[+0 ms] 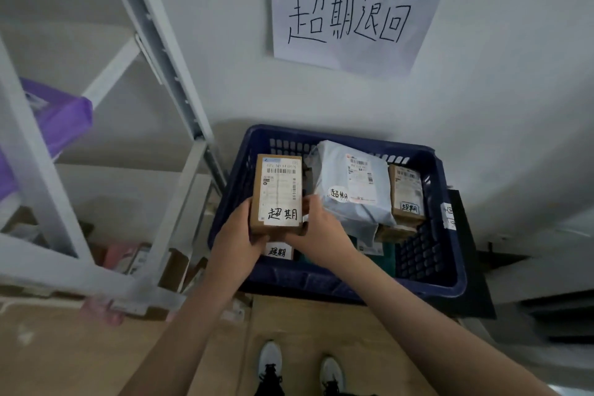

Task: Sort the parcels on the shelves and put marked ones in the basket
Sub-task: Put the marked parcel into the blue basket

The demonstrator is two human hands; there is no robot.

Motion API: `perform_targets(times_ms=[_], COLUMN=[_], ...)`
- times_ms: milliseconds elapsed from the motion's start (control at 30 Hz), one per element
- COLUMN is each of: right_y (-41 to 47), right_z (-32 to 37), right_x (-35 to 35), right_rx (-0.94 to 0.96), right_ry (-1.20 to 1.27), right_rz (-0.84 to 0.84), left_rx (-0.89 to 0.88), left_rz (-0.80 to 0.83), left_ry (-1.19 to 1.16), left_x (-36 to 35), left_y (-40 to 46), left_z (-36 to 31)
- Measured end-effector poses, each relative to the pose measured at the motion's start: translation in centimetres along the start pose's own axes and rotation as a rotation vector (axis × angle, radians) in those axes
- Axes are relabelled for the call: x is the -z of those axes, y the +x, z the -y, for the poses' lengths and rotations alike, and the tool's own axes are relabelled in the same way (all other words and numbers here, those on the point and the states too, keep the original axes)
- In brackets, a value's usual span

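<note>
Cardboard parcel (278, 194) over blue basket (446, 270)

two hands (236, 231), four marked parcels (278, 193), one basket (450, 280)

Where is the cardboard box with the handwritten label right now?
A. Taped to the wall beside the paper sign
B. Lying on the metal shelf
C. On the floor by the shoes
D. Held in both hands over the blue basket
D: the left hand and right hand grip the lower end of the cardboard box, holding it above the blue basket.
</note>
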State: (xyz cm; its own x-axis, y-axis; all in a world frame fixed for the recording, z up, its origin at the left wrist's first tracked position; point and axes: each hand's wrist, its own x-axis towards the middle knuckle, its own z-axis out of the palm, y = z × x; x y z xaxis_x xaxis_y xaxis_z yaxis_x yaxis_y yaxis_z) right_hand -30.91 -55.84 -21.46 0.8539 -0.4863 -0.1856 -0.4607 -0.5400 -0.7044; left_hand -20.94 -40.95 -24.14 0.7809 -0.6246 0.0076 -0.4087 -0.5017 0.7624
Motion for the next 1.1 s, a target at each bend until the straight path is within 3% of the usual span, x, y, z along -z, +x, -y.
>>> perform_targets(times_ms=[367, 767, 1100], right_y=[3.9, 5.9, 4.6], right_z=[-1.9, -2.6, -3.1], right_x=[-3.5, -2.2, 1.3], right_rx=[-0.195, -0.24, -0.24], right_ry=[-0.051, -0.227, -0.212], right_rz=[0.025, -0.102, -0.14], left_rx=[0.042, -0.044, -0.022], left_rz=[0.141, 0.167, 0.153], left_ry=[0.065, -0.011, 0.027], left_x=[-2.8, -4.6, -4.9], left_y=[4.9, 10.3, 8.4], left_z=[4.5, 3.5, 3.3])
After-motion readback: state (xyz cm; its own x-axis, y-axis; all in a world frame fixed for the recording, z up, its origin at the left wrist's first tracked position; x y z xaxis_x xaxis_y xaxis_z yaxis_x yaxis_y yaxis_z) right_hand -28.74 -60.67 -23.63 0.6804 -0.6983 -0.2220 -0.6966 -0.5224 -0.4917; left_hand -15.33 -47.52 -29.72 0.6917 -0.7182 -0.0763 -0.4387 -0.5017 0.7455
